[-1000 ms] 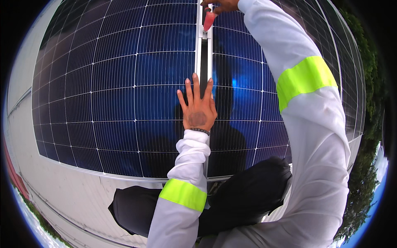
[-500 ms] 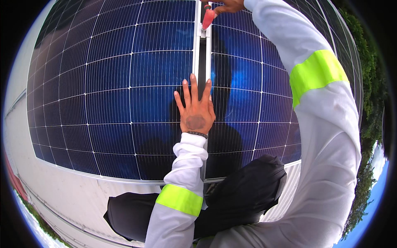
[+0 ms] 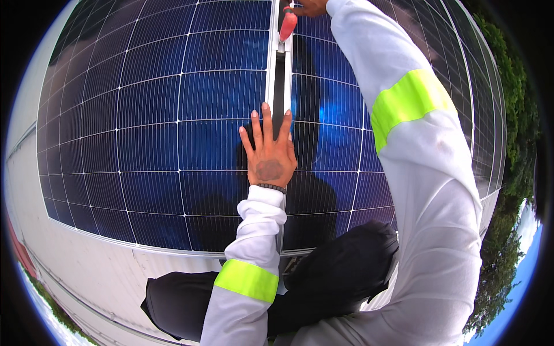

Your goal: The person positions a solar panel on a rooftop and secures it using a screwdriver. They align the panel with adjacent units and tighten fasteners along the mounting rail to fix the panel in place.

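Observation:
My left hand [image 3: 269,153] lies flat with fingers spread, across the frame edges and narrow gap between a left solar panel [image 3: 150,98] and a right solar panel [image 3: 340,144]. Farther up the gap, a red-handled tool [image 3: 287,26] stands over a small silver clamp [image 3: 281,48] that bridges the two frames. My right hand [image 3: 311,7] is at the tool's upper end, fingers closed around it. The upper edge of the view cuts off part of this hand, and the tool's exact kind is unclear.
My bent knees in black trousers [image 3: 340,271] are at the panels' near edge. Pale ribbed metal roofing [image 3: 98,254] runs along the left and front. Trees [image 3: 516,115] rise beyond the right side.
My right hand and forearm have shifted left, and the red handle sits slightly farther up and left. My left hand keeps its flat pose on the panels.

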The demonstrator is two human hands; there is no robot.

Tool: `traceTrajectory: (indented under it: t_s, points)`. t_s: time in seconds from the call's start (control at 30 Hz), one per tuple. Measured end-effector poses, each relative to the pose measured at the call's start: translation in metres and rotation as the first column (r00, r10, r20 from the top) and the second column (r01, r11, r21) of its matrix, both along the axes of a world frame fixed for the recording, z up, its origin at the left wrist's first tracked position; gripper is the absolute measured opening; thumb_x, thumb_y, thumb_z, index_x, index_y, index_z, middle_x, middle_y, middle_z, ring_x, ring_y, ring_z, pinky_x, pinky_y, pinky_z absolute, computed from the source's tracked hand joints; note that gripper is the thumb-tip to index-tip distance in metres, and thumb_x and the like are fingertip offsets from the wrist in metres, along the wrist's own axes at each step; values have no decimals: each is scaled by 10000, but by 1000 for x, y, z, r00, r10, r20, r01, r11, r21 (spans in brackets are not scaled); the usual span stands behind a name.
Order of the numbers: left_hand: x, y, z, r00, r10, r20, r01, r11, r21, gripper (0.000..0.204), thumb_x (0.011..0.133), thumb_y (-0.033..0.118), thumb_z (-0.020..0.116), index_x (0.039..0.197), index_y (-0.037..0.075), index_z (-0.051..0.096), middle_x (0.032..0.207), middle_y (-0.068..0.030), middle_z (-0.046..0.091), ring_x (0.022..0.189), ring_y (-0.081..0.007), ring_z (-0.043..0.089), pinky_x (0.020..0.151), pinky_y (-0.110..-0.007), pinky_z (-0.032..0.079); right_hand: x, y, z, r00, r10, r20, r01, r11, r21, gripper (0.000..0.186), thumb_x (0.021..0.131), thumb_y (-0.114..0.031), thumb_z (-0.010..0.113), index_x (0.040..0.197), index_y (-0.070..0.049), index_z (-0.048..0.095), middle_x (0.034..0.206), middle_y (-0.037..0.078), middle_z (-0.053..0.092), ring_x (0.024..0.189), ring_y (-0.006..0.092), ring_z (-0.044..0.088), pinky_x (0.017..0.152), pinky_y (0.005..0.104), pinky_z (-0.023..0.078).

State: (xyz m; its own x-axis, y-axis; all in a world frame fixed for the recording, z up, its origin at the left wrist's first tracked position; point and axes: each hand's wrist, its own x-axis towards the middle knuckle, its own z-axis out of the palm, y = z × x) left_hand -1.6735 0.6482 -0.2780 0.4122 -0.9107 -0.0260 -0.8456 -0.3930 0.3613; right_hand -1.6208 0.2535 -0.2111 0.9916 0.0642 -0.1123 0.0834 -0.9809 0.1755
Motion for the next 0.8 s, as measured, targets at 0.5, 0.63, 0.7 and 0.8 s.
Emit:
traceTrajectory:
  t_s: [0.5,0.63,0.7,0.8]
  points:
    - [3,3,-3,999,-5,-49,5,1000,-16,515,989,277,464,1497,310,385,1610,-134,220,1482,-385,188,1169,-634,109,-11,-15,-58,930,-312,193,345,923,-169,212,784,-321,611,690,-151,694,786,73,693,829,247,663,796,396,472]
    - [3,2,-4,999,-2,-52,0,999,-35,497,1004,290,429,1499,307,383,1608,-135,227,1482,-386,186,1173,-634,94,-54,6,-50,793,-594,137,609,778,-155,177,836,-296,655,883,-137,717,915,74,722,927,266,676,840,396,505]
    - [2,3,-5,999,-2,-33,1,999,-53,493,1008,296,412,1500,303,381,1608,-140,218,1480,-389,188,1174,-634,93,-81,27,-51,721,-665,193,689,718,-99,212,941,-316,606,1002,-142,711,872,75,732,829,256,698,826,384,556]
    - [2,3,-8,1000,0,-1,0,997,-79,492,1012,300,393,1503,297,377,1608,-148,208,1477,-392,190,1176,-632,97,-119,76,-42,522,-844,123,834,535,133,311,941,-351,554,941,-83,712,750,115,714,646,253,706,713,382,583]
